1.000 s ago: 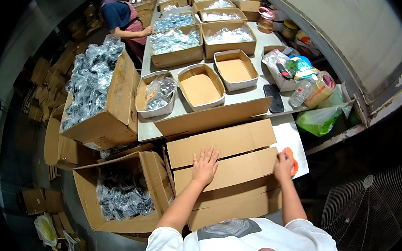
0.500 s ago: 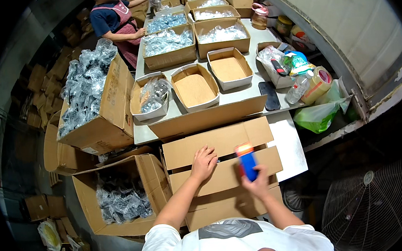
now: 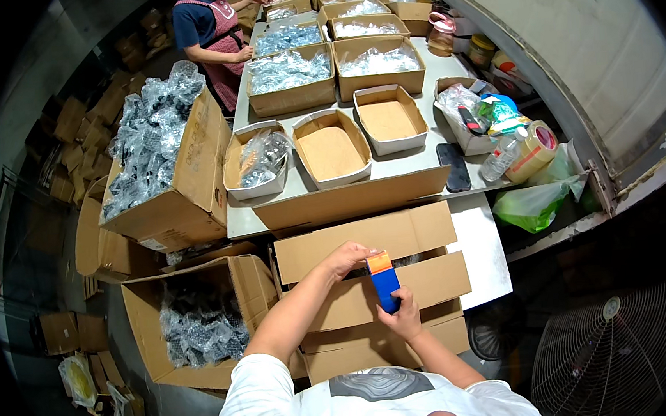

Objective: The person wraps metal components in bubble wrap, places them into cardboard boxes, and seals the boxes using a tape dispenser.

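My right hand [image 3: 401, 312] grips a blue-and-orange tape dispenser [image 3: 386, 286], its orange end pointing away from me. At that end, the fingers of my left hand [image 3: 348, 259] are pinched together on its corner. Any strip of tape there is too small to see. Both hands are above a large cardboard carton [image 3: 425, 279] with its flaps folded inward. A gap remains between the far and near flaps, and clear wrapped contents show through it. One far flap [image 3: 363, 198] stands up against the table edge.
Left of the carton, an open box [image 3: 143, 325] holds bubble-wrapped items; a taller full box [image 3: 201, 167] stands behind it. Shallow trays [image 3: 336, 180], filled boxes [image 3: 293, 101] and a phone [image 3: 453, 167] are on the table. A co-worker [image 3: 215, 45] stands far left; a fan [image 3: 613, 342] is at right.
My left hand has lifted off the flaps and come to the dispenser's orange end. My right hand has brought the dispenser leftward and nearer. The view has shifted slightly.
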